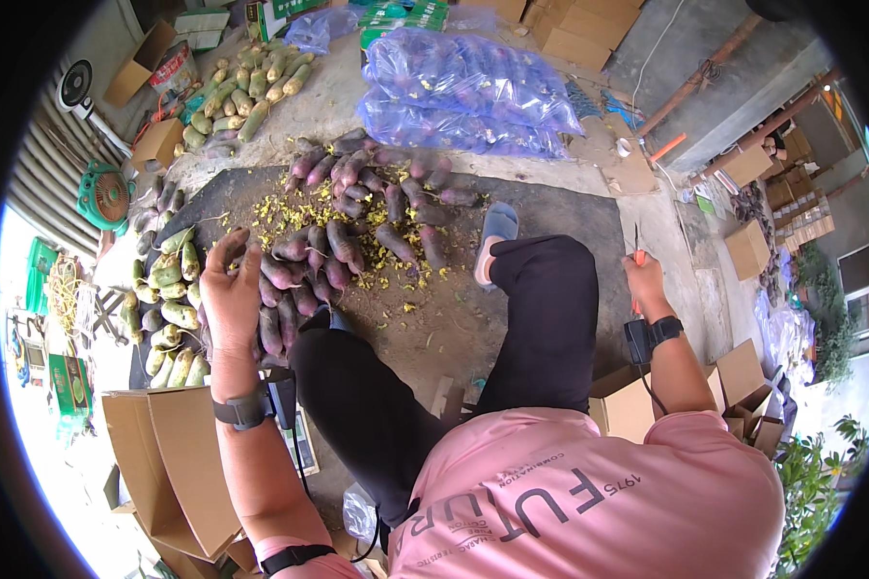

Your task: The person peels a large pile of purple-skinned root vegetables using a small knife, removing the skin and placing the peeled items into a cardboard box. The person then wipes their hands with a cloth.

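My left hand point(230, 289) is raised over the left side of the pile, fingers apart and nothing in them. Below and beside it lie purple radishes point(340, 242), heaped on a dark ground mat point(565, 210). Several green radishes point(177, 315) are stacked just to its left. Out to the right, my right hand point(644, 279) grips a slim cutting tool with orange handles point(639, 256), probably snips, its narrow blade pointing away from me. Yellow leaf trimmings point(282, 217) are scattered among the purple radishes.
Blue plastic bags of purple radishes point(471, 87) are stacked at the back. Another green radish heap point(250, 90) lies back left, near a green fan point(106, 195). Open cardboard boxes stand beside me at left point(170, 463) and right point(626, 409).
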